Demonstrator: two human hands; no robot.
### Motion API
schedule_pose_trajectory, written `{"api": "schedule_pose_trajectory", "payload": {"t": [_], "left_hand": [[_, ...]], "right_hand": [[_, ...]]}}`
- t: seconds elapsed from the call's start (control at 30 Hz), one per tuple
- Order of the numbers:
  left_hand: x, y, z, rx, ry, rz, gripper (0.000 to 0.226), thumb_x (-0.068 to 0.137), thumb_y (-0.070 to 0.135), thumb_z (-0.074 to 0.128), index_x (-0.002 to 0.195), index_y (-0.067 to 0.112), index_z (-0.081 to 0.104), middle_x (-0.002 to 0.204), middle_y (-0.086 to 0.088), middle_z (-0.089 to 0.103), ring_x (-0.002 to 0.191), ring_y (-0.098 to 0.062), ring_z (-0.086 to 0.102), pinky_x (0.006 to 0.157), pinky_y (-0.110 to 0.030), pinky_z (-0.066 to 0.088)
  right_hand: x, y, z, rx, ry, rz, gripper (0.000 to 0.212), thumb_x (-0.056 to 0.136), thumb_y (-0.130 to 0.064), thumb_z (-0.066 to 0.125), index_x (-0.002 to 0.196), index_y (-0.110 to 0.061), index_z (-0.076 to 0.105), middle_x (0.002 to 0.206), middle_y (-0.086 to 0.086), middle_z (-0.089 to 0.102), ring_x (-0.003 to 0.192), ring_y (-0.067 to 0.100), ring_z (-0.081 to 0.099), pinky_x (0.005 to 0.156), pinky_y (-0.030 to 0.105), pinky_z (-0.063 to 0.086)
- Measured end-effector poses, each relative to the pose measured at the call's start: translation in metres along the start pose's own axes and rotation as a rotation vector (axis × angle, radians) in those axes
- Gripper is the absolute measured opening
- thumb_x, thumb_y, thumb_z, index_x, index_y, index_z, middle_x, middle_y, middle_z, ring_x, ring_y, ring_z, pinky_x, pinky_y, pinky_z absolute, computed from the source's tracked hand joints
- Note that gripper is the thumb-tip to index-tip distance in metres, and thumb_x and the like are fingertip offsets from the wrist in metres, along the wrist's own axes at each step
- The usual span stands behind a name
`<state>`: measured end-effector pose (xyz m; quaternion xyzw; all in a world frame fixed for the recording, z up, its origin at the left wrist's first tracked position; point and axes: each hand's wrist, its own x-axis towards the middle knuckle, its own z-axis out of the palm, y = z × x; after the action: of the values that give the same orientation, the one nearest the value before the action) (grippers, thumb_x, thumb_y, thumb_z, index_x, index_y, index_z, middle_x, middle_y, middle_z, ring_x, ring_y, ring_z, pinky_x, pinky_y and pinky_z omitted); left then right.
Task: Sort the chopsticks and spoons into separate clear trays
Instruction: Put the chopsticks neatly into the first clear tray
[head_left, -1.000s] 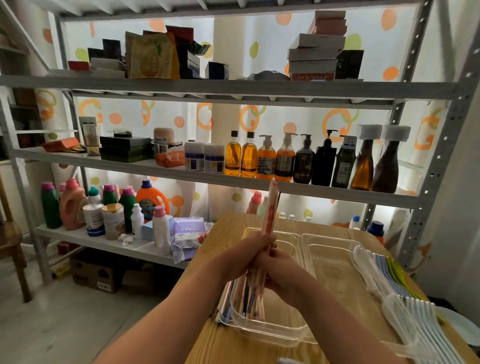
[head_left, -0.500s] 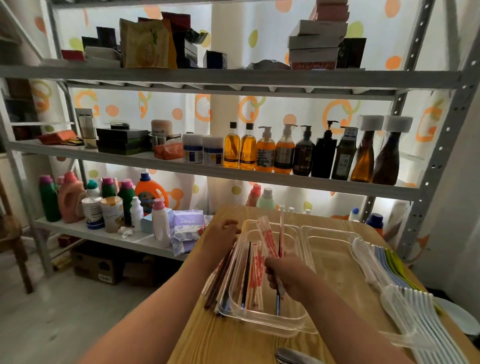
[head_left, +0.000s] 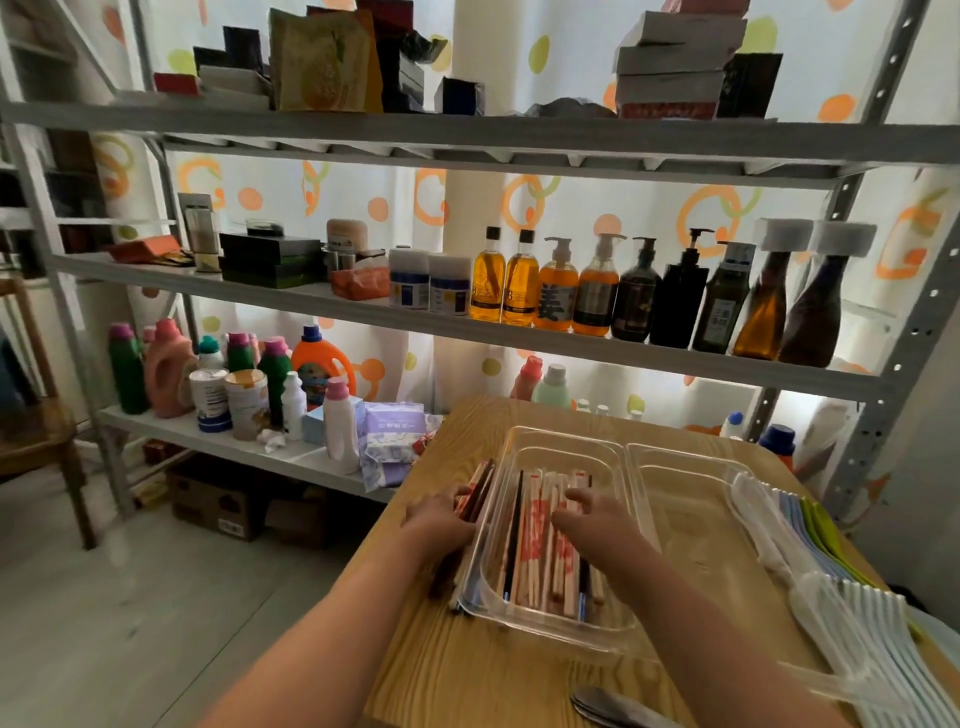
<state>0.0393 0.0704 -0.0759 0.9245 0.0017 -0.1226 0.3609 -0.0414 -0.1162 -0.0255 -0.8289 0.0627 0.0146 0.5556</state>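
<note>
Two clear trays sit side by side on the table (head_left: 467, 675). The left tray (head_left: 566, 432) holds wrapped chopsticks (head_left: 532, 545) with red print plus a few dark ones, and the right tray (head_left: 685, 453) touches its side. From my feed I see the right hand (head_left: 592, 522) inside the left tray, fingers spread and resting on the wrapped chopsticks. The left hand (head_left: 439, 519) is outside that tray's left wall, fingers curled round loose chopsticks (head_left: 480, 483) (dark and reddish, lying against the wall). Plastic spoons (head_left: 779, 545) line the table's right side, and a metal spoon (head_left: 608, 704) shows at the near edge.
</note>
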Motion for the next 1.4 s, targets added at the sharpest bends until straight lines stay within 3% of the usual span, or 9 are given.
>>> {"api": "schedule_pose_trajectory", "payload": {"t": [0.13, 0.23, 0.3, 0.43, 0.7, 0.83, 0.93, 1.17, 1.4], "left_hand": [[0.003, 0.005, 0.001, 0.058, 0.031, -0.029, 0.073, 0.078, 0.047, 0.069, 0.141, 0.036, 0.035, 0.141, -0.005, 0.042, 0.132, -0.030, 0.031, 0.111, -0.046, 0.029], [0.005, 0.006, 0.003, 0.016, 0.050, -0.054, 0.065, 0.084, 0.037, 0.065, 0.141, 0.033, 0.036, 0.141, -0.006, 0.042, 0.132, -0.030, 0.032, 0.110, -0.047, 0.033], [0.007, 0.006, 0.003, -0.005, 0.051, -0.064, 0.060, 0.086, 0.035, 0.063, 0.140, 0.031, 0.037, 0.140, -0.007, 0.045, 0.130, -0.029, 0.037, 0.109, -0.046, 0.035], [0.008, 0.009, 0.001, 0.045, 0.040, -0.095, 0.067, 0.086, 0.033, 0.065, 0.143, 0.029, 0.031, 0.143, -0.010, 0.041, 0.134, -0.031, 0.032, 0.111, -0.046, 0.030], [0.011, 0.000, -0.006, -0.090, -0.060, -0.062, 0.084, 0.073, 0.038, 0.074, 0.143, 0.031, 0.028, 0.141, -0.010, 0.044, 0.126, -0.028, 0.044, 0.105, -0.047, 0.041], [0.001, -0.003, -0.018, -0.064, -0.186, 0.022, 0.091, 0.082, 0.024, 0.073, 0.151, 0.031, 0.014, 0.148, -0.010, 0.036, 0.130, -0.027, 0.042, 0.108, -0.040, 0.039], [-0.003, -0.005, -0.024, -0.003, -0.244, 0.067, 0.103, 0.076, 0.022, 0.077, 0.151, 0.039, 0.008, 0.152, -0.009, 0.031, 0.133, -0.028, 0.038, 0.110, -0.046, 0.036], [-0.005, -0.003, -0.007, 0.169, -0.110, 0.073, 0.091, 0.084, 0.042, 0.065, 0.150, 0.042, 0.003, 0.158, -0.009, 0.010, 0.144, -0.036, 0.011, 0.117, -0.052, 0.017], [0.000, 0.000, -0.006, 0.126, -0.063, 0.018, 0.087, 0.085, 0.035, 0.064, 0.149, 0.039, 0.005, 0.156, -0.014, 0.016, 0.142, -0.036, 0.018, 0.115, -0.053, 0.022]], "right_hand": [[-0.014, -0.008, 0.018, -0.278, -0.085, -0.263, 0.047, 0.091, -0.028, 0.057, 0.136, -0.032, 0.044, 0.131, -0.002, 0.052, 0.098, 0.004, 0.057, 0.081, 0.022, 0.048], [-0.020, -0.010, 0.036, -0.397, -0.222, -0.378, 0.041, 0.094, -0.034, 0.051, 0.135, -0.039, 0.044, 0.149, -0.008, 0.032, 0.133, 0.014, 0.038, 0.098, 0.021, 0.033], [-0.019, -0.005, 0.044, -0.444, -0.277, -0.364, 0.038, 0.096, -0.035, 0.048, 0.133, -0.038, 0.047, 0.154, -0.008, 0.020, 0.139, 0.019, 0.029, 0.102, 0.024, 0.033], [-0.015, 0.003, 0.050, -0.507, -0.227, -0.369, 0.036, 0.096, -0.038, 0.045, 0.131, -0.038, 0.049, 0.156, -0.006, 0.019, 0.142, 0.020, 0.022, 0.114, 0.042, 0.027], [-0.014, 0.005, 0.051, -0.606, -0.168, -0.414, 0.037, 0.097, -0.041, 0.040, 0.133, -0.039, 0.048, 0.155, -0.006, 0.021, 0.144, 0.013, 0.014, 0.115, 0.039, 0.013], [-0.016, 0.002, 0.050, -0.606, -0.160, -0.416, 0.037, 0.096, -0.040, 0.041, 0.132, -0.038, 0.050, 0.154, -0.005, 0.024, 0.143, 0.016, 0.016, 0.115, 0.040, 0.015], [-0.017, 0.002, 0.051, -0.645, -0.143, -0.422, 0.037, 0.096, -0.041, 0.040, 0.131, -0.038, 0.050, 0.154, -0.004, 0.025, 0.142, 0.017, 0.018, 0.114, 0.040, 0.017], [-0.017, 0.001, 0.052, -0.640, -0.146, -0.418, 0.037, 0.096, -0.040, 0.042, 0.131, -0.037, 0.051, 0.153, -0.004, 0.027, 0.141, 0.017, 0.022, 0.113, 0.036, 0.018], [-0.018, 0.000, 0.051, -0.638, -0.143, -0.429, 0.037, 0.095, -0.041, 0.042, 0.131, -0.039, 0.050, 0.154, -0.003, 0.026, 0.141, 0.017, 0.022, 0.113, 0.036, 0.019]]}}
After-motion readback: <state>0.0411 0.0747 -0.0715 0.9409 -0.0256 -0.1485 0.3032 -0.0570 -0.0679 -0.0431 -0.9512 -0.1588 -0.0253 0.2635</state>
